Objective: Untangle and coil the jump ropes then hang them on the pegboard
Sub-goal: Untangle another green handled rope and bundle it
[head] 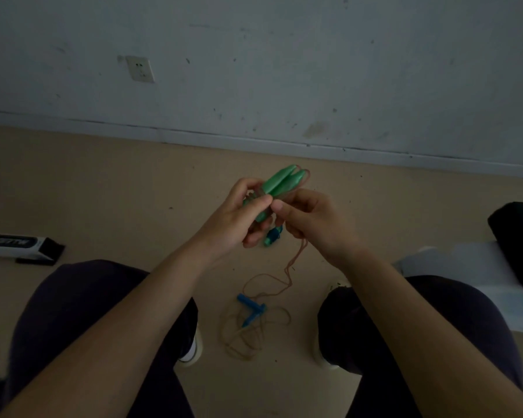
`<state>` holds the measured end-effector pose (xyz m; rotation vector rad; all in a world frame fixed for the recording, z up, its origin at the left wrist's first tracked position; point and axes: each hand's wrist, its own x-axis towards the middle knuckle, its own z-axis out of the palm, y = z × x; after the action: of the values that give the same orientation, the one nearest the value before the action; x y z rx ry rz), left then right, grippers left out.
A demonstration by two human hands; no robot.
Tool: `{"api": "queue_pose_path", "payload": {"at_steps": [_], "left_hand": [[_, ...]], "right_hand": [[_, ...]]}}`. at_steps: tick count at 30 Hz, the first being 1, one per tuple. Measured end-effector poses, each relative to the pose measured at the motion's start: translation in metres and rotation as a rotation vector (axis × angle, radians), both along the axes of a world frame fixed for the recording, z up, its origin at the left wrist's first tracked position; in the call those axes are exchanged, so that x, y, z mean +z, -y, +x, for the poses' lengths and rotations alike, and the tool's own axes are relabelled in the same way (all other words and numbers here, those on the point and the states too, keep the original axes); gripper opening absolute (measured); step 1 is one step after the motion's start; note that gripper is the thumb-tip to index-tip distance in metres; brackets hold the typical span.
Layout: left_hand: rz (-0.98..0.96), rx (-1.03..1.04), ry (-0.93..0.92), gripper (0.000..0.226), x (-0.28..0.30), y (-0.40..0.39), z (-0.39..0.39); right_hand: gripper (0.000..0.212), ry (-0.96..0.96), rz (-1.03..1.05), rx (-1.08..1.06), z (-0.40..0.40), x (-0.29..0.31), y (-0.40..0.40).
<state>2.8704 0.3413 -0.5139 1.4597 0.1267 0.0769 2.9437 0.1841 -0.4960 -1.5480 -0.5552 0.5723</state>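
You held the two green handles (pixel 280 183) side by side in your left hand (pixel 239 217), fingers curled round their lower ends, so they pointed up toward the centre of the frame. I judge you bunched them that way to give the cord a fixed core to wind on. Your right hand (pixel 310 220) sat just beside the left, fingertips pinched on the thin cord (pixel 295 260), which ran over the handle tips and dropped from your hand to the floor (pixel 109 188). That pinch kept the cord taut, probably to guide each wrap. Below your hands, low in the centre between your knees, a second rope lay loose: its blue handles (pixel 251 309) crossed on a heap of cord loops (pixel 254 336). Whether the hanging cord ran into that heap was unclear. A boxed item (pixel 18 247) lay at the left edge. No pegboard showed, so hanging was not yet done.
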Motion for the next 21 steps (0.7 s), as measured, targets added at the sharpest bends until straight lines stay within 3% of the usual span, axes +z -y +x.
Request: {"api": "queue_pose_path", "payload": {"at_steps": [6,11,16,21], "left_hand": [[-0.015,0.068,-0.055,0.026,-0.0021,0.0011,0.0007],[-0.072,0.101,-0.077,0.040,-0.0013,0.0004,0.0006],[0.027,0.041,-0.060,0.028,0.0006,0.0007,-0.0014],[-0.035,0.027,-0.016,0.023,0.0052,-0.0015,-0.0010]], "right_hand": [[0.020,0.105,-0.041,0.001,-0.0029,-0.0016,-0.0018],[0.018,0.100,-0.070,-0.015,-0.0028,-0.0020,-0.0024],[0.023,0.096,-0.096,-0.022,-0.0042,-0.0038,-0.0024],[0.027,0.005,-0.098,-0.036,-0.0045,0.0004,-0.0029]]}}
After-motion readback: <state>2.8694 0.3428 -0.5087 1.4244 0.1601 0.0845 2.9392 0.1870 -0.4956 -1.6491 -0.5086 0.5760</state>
